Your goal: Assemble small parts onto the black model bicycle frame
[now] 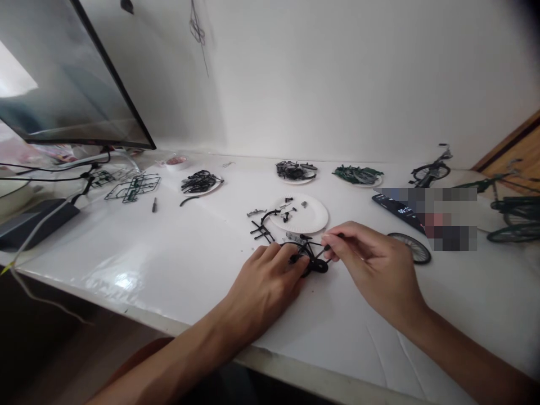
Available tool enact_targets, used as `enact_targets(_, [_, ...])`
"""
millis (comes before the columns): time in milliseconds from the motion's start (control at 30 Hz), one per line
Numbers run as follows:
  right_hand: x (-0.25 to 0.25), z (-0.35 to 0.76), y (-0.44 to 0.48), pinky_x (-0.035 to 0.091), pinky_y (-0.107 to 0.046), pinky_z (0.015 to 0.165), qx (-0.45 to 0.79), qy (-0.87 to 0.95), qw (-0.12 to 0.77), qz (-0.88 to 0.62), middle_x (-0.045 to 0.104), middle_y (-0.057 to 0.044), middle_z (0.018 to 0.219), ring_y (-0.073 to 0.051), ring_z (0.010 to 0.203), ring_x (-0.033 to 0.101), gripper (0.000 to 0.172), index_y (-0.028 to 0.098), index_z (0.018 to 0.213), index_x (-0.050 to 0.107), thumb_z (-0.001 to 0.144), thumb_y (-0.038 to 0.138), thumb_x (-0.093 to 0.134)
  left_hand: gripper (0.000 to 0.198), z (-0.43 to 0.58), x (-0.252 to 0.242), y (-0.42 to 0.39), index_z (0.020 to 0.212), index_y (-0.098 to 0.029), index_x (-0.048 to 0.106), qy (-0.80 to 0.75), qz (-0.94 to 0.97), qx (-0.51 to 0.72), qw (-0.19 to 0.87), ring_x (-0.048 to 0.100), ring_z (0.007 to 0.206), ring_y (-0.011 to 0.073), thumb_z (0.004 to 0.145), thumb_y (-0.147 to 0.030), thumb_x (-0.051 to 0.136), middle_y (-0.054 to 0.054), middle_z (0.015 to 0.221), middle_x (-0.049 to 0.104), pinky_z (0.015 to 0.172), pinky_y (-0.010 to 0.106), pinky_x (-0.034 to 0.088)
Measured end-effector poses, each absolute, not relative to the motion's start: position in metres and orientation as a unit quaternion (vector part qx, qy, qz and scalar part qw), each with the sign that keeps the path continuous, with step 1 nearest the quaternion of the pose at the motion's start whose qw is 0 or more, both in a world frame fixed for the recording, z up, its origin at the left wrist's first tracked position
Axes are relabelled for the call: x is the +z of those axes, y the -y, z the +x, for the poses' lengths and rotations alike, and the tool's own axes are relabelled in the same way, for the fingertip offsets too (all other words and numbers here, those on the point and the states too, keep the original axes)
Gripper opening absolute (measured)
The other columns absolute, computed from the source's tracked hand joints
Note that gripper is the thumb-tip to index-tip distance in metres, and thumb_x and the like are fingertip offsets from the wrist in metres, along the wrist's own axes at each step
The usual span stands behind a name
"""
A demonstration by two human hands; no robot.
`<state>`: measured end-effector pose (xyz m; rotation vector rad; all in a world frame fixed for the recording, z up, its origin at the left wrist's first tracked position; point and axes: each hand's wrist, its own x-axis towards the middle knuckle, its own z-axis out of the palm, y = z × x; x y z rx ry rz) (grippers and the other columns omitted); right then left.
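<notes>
A partly built black model bicycle (pixel 319 264) lies on the white table in front of me. My left hand (pixel 270 278) is closed over its left side, fingers pressing it down and hiding much of that part. At its right side my right hand (pixel 367 256) pinches a thin dark rod-like piece (pixel 334 243) between thumb and forefinger. The tip of that piece reaches the bicycle's frame; its exact kind I cannot make out. Just behind the hands are a white paper plate (pixel 314 216) with small black parts and a black sprue piece (pixel 262 232). A loose spoked wheel (pixel 415 248) lies beyond my right wrist.
Plates of black parts (pixel 201 181), more dark parts (pixel 295 170) and green parts (pixel 358 175) line the back. Assembled model bicycles (pixel 432 169) stand at right, near a phone (pixel 396 209). Green sprues (pixel 134 187), a small screwdriver (pixel 154 205) and a monitor (pixel 76 73) are at left.
</notes>
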<state>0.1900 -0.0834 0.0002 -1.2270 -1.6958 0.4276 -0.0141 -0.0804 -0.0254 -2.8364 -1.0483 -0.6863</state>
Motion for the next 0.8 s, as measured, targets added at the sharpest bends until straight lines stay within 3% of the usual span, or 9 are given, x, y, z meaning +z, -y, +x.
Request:
enact_targets(300, [0.0003, 0.1903, 0.0846, 0.051, -0.025, 0.068, 0.189, 0.704, 0.473, -0.495, 0.068, 0.003, 0.081, -0.011, 0.070, 0.066, 0.011, 0.023, 0.086, 0.067, 0.095, 0.028, 0.064, 0.028, -0.0136, -0.0244, 0.0809, 0.129, -0.018, 0.057, 0.337, -0.915, -0.219, 0.021, 0.059, 0.102, 0.0238, 0.101, -0.023, 0.052, 0.009, 0.122, 0.061, 0.087, 0.043, 0.055])
enact_targets(800, [0.0026, 0.1896, 0.0859, 0.049, -0.022, 0.071, 0.108, 0.761, 0.469, -0.434, 0.070, 0.001, 0.082, -0.010, 0.074, 0.064, 0.006, 0.020, 0.089, 0.068, 0.093, 0.017, 0.066, 0.030, -0.0136, -0.0305, 0.0797, 0.129, -0.018, 0.057, 0.335, -0.912, -0.234, 0.040, 0.060, 0.100, 0.0239, 0.100, -0.025, 0.054, 0.009, 0.122, 0.062, 0.084, 0.042, 0.055])
